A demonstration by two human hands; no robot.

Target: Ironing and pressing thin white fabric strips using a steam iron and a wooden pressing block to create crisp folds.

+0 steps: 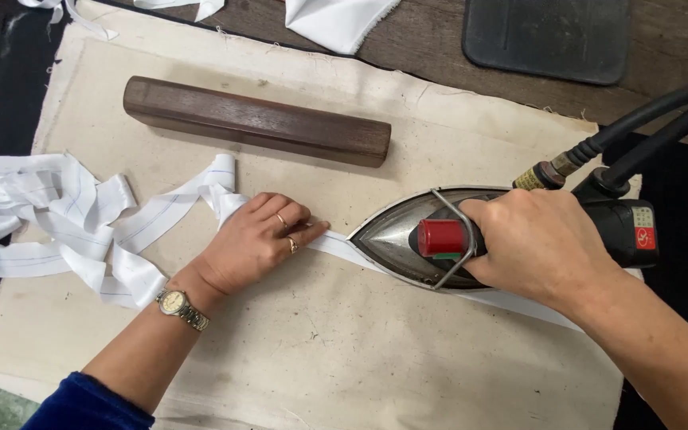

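At the middle of the cream pressing cloth (336,350), the left hand (260,239) lies flat, fingers (300,227) together and extended, pinning a narrow white fabric strip (336,245) just ahead of the iron's nose. The fingertips press down rather than pinch. My reading: they keep the strip taut and straight so it feeds under the soleplate without creasing. Rings on two fingers, a metal wristwatch (178,306) at the wrist, a blue sleeve (89,402) behind.

The right hand (539,243) is wrapped around the handle of a heavy steel iron (412,239), fingers clamped closed on it; a red knob shows just in front of the knuckles. The iron sits soleplate down on the strip, nose pointing at the left hand, with the pressed length emerging behind it toward the lower right. Black cords (646,119) rise from its rear, out of the way of the work.

Left of the hand, the unpressed strip lies in a loose heap (49,215), with faint blue ruled lines visible. A dark wooden block (256,121) rests beyond, well apart from both hands. Farther back on the desk (431,48): a dark rubber mat (547,36) and white cloth scraps (336,20).
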